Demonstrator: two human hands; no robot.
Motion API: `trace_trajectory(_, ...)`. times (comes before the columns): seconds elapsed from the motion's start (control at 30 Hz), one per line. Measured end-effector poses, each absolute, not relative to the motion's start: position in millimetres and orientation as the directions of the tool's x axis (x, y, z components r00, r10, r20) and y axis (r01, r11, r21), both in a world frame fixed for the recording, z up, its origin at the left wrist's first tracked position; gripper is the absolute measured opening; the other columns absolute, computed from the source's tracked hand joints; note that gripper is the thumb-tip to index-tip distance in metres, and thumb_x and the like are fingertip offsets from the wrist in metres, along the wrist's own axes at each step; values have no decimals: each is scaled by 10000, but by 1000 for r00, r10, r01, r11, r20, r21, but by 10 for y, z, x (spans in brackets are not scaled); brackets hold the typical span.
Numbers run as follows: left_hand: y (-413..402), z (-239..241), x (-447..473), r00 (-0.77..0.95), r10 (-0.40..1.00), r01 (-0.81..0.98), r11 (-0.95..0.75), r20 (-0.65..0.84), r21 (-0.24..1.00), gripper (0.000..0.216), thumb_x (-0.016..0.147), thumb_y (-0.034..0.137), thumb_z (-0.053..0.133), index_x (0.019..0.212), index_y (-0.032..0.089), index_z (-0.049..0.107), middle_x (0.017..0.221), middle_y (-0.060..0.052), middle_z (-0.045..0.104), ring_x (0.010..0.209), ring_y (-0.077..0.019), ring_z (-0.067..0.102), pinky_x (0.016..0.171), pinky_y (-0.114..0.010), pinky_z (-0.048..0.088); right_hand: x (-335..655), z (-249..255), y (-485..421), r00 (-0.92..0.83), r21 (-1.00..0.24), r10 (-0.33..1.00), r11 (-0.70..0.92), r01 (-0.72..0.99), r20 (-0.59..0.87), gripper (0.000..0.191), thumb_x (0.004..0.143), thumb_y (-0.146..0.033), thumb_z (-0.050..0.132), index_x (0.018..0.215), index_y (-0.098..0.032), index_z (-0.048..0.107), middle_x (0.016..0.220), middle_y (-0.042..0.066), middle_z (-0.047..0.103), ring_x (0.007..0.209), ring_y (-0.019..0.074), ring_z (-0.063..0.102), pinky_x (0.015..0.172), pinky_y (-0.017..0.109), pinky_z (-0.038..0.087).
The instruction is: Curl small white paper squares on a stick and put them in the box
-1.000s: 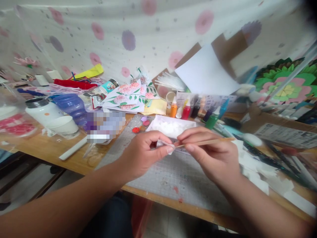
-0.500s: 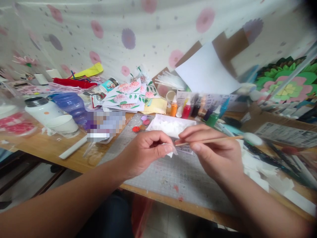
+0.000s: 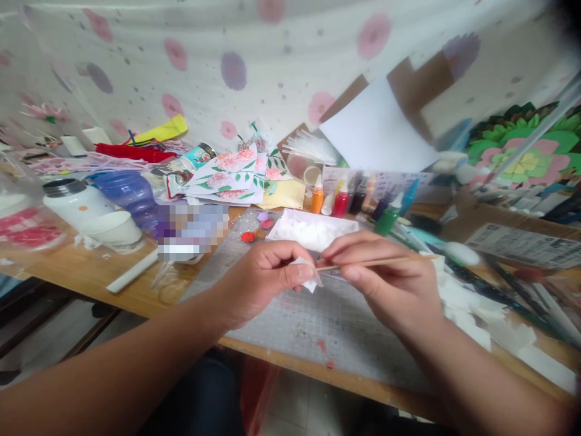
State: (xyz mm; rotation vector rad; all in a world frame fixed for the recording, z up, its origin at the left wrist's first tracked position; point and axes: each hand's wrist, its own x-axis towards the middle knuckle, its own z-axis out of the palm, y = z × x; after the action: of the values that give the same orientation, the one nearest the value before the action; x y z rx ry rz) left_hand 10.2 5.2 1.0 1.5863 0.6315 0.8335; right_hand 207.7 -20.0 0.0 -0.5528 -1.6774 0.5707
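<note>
Between thumb and fingers, my left hand (image 3: 272,275) pinches a small white piece of tissue paper (image 3: 312,282), its edges sticking out toward the right. My right hand (image 3: 385,272) is closed on a thin wooden stick (image 3: 385,262), held nearly level. The stick's left end reaches the tissue paper; whether it presses into it I cannot tell. Just behind both hands lies a shallow white box (image 3: 278,228) filled with white scraps (image 3: 313,232). Under the hands is a grey cutting mat (image 3: 290,327) with paint stains.
Paint bottles (image 3: 340,203) stand in a row behind the box. Dabs of red paint (image 3: 247,237) sit on the mat's left. A paper cup (image 3: 118,230) and a white jar (image 3: 72,203) are further left. White paper strips (image 3: 476,312), brushes and a cardboard box (image 3: 521,236) lie at right.
My right hand has moved slightly left with the stick, whose tip now meets the tissue paper. More of the tissue paper shows above my left thumb.
</note>
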Motion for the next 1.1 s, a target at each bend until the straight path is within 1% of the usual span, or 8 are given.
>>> trace_trajectory(0.37,48,-6,104,576,802,-16,-178,154,984,185,837,321,636,722,176,635,719,0,559,722,-148,485,698,-289,371,2075,0,-189,-168,-638,638,768,62,751,196,800,-111,690,898,-263,768,820,27,773,840,200,706,759,359,591)
trace_trajectory(0.63,63,-16,89,600,785,-13,-181,153,983,202,845,348,631,738,177,627,736,0,557,728,-151,481,702,-293,363,2078,6,-195,-173,-648,645,760,52,744,201,797,-104,694,901,-259,770,822,28,772,844,194,706,768,344,589)
trace_trajectory(0.83,58,-6,90,601,786,0,-177,142,984,201,841,344,625,729,177,621,732,0,552,727,-152,484,704,-294,367,2077,-9,-195,-167,-644,645,762,66,745,192,802,-119,690,896,-267,769,812,27,773,839,206,707,763,367,591)
trace_trajectory(1.1,58,-4,81,612,778,-10,-171,141,985,179,845,320,622,732,182,630,728,5,548,721,-148,470,695,-292,355,2073,0,-198,-183,-649,647,759,59,740,188,799,-123,695,903,-259,770,815,34,772,834,206,709,744,359,594)
